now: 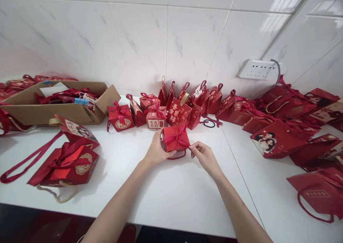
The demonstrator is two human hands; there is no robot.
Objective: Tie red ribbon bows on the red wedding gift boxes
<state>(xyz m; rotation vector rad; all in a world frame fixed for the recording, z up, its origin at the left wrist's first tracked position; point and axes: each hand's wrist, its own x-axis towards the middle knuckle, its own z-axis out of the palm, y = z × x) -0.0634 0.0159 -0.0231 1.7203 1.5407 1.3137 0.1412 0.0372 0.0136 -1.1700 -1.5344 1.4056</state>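
Observation:
A small red gift box [171, 131] with a ribbon bow [177, 138] on its top sits at the middle of the white table. My left hand [157, 150] grips the box from its left side, thumb along the near edge and fingers behind. At the box's right corner, my right hand [203, 155] pinches the tail of the ribbon between thumb and fingertips. A loop of dark red cord shows below the box's near side. Just behind it stand a box with a double-happiness print [155, 123] and a red bag-shaped box with gold characters [179, 112].
An open cardboard box [50, 113] holding ribbons and papers stands at the back left. Larger red gift boxes [66, 166] lie at the left. Many more red boxes [276, 137] crowd the right side. A black ring [209, 123] lies behind my right hand; a power socket [258, 69] is on the tiled wall.

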